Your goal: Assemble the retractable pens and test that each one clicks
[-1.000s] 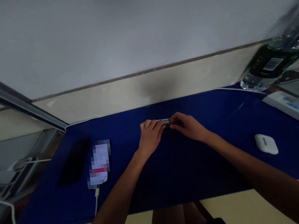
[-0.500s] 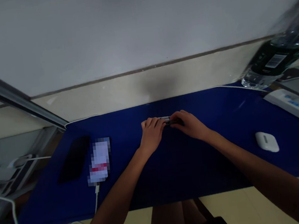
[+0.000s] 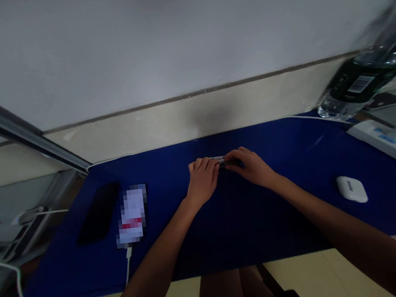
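Note:
Side by side over the far middle of the blue table, both my hands close on a small bundle of slim pens (image 3: 218, 159). Only a short grey-white and dark stretch of them shows between the hands; the rest is hidden by fingers. My left hand (image 3: 202, 179) lies over the left part, its fingers bent together around it. At the other end, my right hand (image 3: 252, 166) pinches the pens between thumb and fingers. The pens lie crosswise, about parallel to the wall.
On the left of the blue table (image 3: 264, 226) lie a dark flat phone-like slab (image 3: 98, 212) and a lit phone (image 3: 132, 215) with a white cable (image 3: 127, 266). A white earbud case (image 3: 352, 189) sits at right. Beyond are a water bottle (image 3: 358, 83) and a white device (image 3: 390, 141).
Both hands keep their grip on the pens in nearly the same place. The view has shifted slightly.

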Demonstrator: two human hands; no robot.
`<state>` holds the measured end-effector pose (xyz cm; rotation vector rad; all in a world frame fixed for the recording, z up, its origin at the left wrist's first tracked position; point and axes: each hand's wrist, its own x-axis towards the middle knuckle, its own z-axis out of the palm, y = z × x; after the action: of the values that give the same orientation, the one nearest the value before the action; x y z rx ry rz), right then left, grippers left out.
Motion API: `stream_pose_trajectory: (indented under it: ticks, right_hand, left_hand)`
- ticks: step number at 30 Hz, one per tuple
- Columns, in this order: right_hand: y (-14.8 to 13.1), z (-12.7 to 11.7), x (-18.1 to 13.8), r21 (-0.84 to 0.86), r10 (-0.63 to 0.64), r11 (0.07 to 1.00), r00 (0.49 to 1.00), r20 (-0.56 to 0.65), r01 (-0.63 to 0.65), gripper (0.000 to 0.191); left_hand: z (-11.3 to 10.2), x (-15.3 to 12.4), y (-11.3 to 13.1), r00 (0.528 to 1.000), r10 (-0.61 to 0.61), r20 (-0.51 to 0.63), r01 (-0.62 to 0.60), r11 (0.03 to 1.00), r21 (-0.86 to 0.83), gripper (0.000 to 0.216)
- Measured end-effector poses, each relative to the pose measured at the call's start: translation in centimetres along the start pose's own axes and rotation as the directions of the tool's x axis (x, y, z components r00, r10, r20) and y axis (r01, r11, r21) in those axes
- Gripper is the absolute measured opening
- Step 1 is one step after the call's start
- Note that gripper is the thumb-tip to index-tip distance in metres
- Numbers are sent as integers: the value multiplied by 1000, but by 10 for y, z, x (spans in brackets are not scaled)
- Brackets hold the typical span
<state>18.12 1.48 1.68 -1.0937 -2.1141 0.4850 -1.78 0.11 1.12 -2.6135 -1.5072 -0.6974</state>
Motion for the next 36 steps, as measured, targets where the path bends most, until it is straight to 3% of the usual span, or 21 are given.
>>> stream_pose_trajectory:
  ticks: [8,13,21,29,36]
  right_hand:
    - [-1,0,0,-75,-32,997,998,54,36,26]
    - [-1,0,-1,-42,-25,999,1000,19,25,11]
    - [-2,0,-1,-84,-51,995,999,20,52,26]
    - [-1,0,0,-42,-77,996,997,-28,76,13]
    - [-2,1,-1,-67,-64,996,998,-2,63,20]
  left_hand:
    - [1,0,0,1000,6,-12,-6,1000,19,29]
    - [0,-1,0,1000,-3,-21,3,1000,7,29]
    - [-1,0,2,1000,-9,9,10,999,-31,25]
    - [2,1,1,999,-11,38,12,1000,-18,25]
    - [2,1,0,999,-3,32,4,999,-32,26]
